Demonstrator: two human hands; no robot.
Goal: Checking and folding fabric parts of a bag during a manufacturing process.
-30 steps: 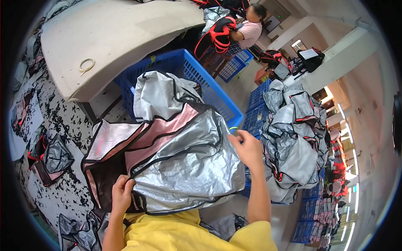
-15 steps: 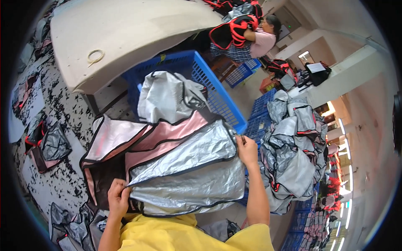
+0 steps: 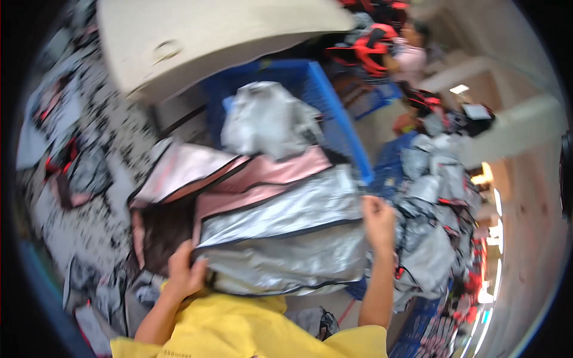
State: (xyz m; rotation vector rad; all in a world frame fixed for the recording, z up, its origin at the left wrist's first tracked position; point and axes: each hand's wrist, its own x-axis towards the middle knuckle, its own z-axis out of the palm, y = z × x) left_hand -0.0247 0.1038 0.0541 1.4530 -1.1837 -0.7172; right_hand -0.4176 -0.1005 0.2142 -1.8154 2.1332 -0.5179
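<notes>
Spread out in front of me is an unfinished bag (image 3: 280, 250) with a silver lining, pink fabric panels, black binding and a dark mesh-like part on its left. My left hand (image 3: 186, 269) is closed on the bag's lower left edge, thumb on the silver side. At the upper right corner my right hand (image 3: 378, 221) pinches the bag's edge between thumb and fingers. The silver panel stretches between both hands, its lower side close to my yellow shirt. Motion blurs the picture, so the exact finger grip is partly smeared.
Beyond the bag stands a blue plastic crate (image 3: 337, 119) with a silver-grey bag piece (image 3: 265, 119) in it. A pale table (image 3: 221, 36) holds a ring-shaped thing. On the right is a heap of grey bags (image 3: 433, 227). Black scraps litter the left floor. A person (image 3: 412, 56) handles red-black bags.
The view has shifted, so the surroundings sit farther right and slightly higher. My hands still hold the bag at the same edges, with the silver panel stretched between them.
</notes>
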